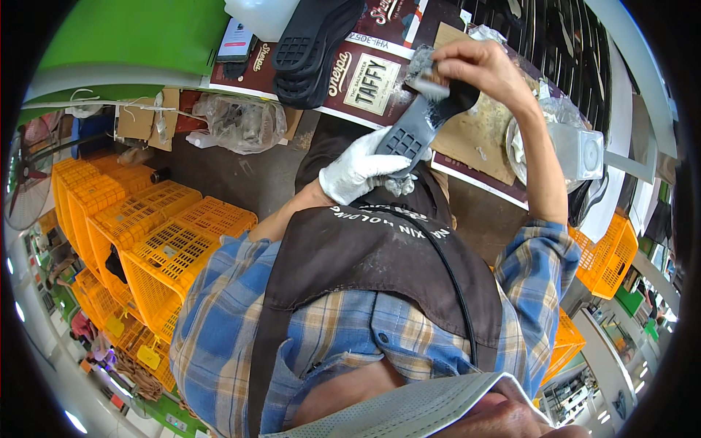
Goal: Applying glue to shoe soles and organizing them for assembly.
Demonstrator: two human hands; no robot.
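Observation:
A black shoe sole (410,137) is held tilted in front of my apron, its gridded end toward me. My left hand (354,169), in a white glove, is closed around that end. My bare right hand (483,71) is closed on a small brush (431,89) with whitish bristles. The bristles lie over the inside of the sole, where a wet, whitish film shows; the brush's handle is mostly hidden by my fingers. A stack of similar black soles (301,62) sits on the table to the left of my hands.
Printed maroon board (336,102) covers the table, with stained cardboard (485,139) at the right. A translucent square container (577,152) stands there beside plastic wrapping. A phone (236,42) lies at the far left. Orange crates (164,237) stand left of me; dark slatted racking (562,51) is beyond.

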